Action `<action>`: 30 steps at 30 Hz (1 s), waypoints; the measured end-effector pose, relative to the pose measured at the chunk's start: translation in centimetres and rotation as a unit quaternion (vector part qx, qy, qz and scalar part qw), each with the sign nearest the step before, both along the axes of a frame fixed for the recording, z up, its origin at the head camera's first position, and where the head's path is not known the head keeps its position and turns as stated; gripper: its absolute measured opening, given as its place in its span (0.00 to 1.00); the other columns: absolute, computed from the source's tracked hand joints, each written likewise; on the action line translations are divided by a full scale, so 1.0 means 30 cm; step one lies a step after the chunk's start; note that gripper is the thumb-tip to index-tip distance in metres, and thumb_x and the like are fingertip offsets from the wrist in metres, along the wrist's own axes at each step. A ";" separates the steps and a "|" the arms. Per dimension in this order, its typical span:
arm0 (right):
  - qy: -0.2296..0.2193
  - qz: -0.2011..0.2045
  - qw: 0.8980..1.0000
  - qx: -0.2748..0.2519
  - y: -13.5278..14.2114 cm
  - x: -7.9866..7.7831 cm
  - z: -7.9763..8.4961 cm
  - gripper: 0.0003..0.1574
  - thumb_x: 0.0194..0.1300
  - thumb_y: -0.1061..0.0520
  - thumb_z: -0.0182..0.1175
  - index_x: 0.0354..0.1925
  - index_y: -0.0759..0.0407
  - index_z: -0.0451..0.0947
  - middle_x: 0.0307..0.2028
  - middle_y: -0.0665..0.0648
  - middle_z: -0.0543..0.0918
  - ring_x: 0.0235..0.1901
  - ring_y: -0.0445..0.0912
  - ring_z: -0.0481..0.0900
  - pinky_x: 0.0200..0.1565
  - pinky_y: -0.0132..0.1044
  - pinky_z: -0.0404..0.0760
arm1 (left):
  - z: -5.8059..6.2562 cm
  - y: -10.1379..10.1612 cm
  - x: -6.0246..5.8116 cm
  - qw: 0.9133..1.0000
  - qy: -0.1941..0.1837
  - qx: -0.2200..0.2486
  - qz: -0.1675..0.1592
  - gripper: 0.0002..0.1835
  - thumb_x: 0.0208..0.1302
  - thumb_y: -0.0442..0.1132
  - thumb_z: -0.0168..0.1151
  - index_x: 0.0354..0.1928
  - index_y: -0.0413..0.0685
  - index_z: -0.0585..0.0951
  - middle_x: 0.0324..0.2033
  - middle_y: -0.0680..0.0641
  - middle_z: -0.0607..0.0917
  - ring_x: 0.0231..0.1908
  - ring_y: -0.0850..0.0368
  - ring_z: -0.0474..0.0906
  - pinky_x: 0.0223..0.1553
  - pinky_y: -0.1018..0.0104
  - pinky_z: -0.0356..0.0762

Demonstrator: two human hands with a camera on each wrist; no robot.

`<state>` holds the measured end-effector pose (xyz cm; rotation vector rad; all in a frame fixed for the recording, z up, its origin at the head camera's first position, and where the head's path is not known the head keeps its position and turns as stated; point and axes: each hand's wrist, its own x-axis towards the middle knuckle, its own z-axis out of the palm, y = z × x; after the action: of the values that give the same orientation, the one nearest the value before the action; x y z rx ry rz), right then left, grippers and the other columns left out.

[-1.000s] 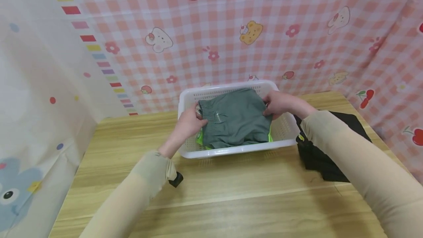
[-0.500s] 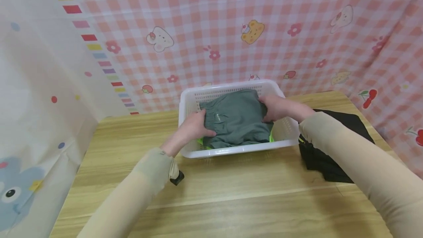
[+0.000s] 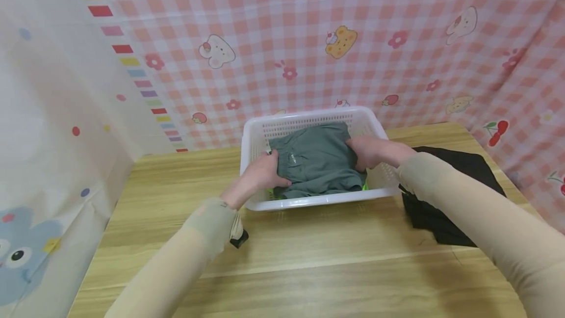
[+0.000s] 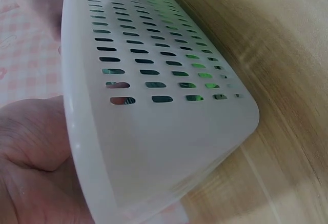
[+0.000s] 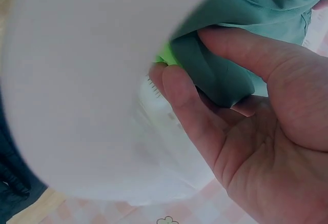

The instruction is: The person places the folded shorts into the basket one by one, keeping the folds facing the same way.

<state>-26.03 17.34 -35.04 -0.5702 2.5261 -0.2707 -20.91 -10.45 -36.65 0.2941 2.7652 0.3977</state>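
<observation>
Right hand now reaches lower at the right side of the green garment than a second ago; left hand has slid inward, thumb now over the garment's front-left part rather than just at its edge. Garment itself sits a bit deeper in the white basket, folded, gathered waistband to the left. Less of the neon-green item under it shows now. Reads as settling the garment down into place; placement looks nearly done, but neither hand is off it.

Grip: right wrist view has the right thumb on the fabric and fingers curled beneath, a fold loosely pinched between. Left thumb and forefinger stand wide apart on the garment; other fingertips hidden by the basket wall, so can't tell whether they hold cloth. Black cloth lies on the table, right of the basket, untouched.
</observation>
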 end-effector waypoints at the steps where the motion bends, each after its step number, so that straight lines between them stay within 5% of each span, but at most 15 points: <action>1: -0.002 -0.001 1.000 0.003 -0.002 0.000 0.001 0.43 0.61 0.69 0.65 0.71 0.75 0.63 0.58 0.75 0.80 0.41 0.54 0.85 0.35 0.39 0.89 | 0.003 0.000 0.000 1.000 -0.003 0.001 0.000 0.56 0.64 0.54 0.75 0.80 0.28 0.56 0.73 0.25 0.70 0.73 0.35 0.72 0.75 0.48 0.74; 16: 0.013 0.023 0.999 0.040 -0.012 -0.012 -0.009 0.40 0.62 0.67 0.67 0.70 0.73 0.66 0.53 0.70 0.84 0.44 0.53 0.84 0.39 0.41 0.88 | 0.011 -0.006 -0.006 1.000 -0.021 -0.008 -0.015 0.53 0.65 0.52 0.74 0.79 0.28 0.58 0.73 0.27 0.72 0.75 0.37 0.71 0.77 0.50 0.71; 24: 0.043 0.049 0.997 0.045 -0.004 -0.011 -0.015 0.37 0.63 0.65 0.68 0.67 0.74 0.69 0.57 0.72 0.83 0.52 0.56 0.82 0.63 0.55 0.83 | 0.001 -0.006 0.003 1.000 -0.004 -0.006 -0.015 0.54 0.66 0.52 0.74 0.79 0.27 0.56 0.73 0.26 0.71 0.75 0.36 0.70 0.77 0.49 0.71; 30: 0.056 0.043 0.997 0.033 0.012 0.006 -0.009 0.46 0.64 0.63 0.68 0.74 0.77 0.61 0.65 0.77 0.78 0.65 0.66 0.79 0.71 0.61 0.76 | -0.009 -0.008 0.022 1.000 0.000 0.011 -0.005 0.53 0.68 0.51 0.73 0.80 0.28 0.54 0.74 0.26 0.70 0.75 0.35 0.69 0.78 0.48 0.70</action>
<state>-25.84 17.71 -35.30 -0.6842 2.5981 -0.1261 -20.26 -10.69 -36.91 0.3130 2.7607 0.4254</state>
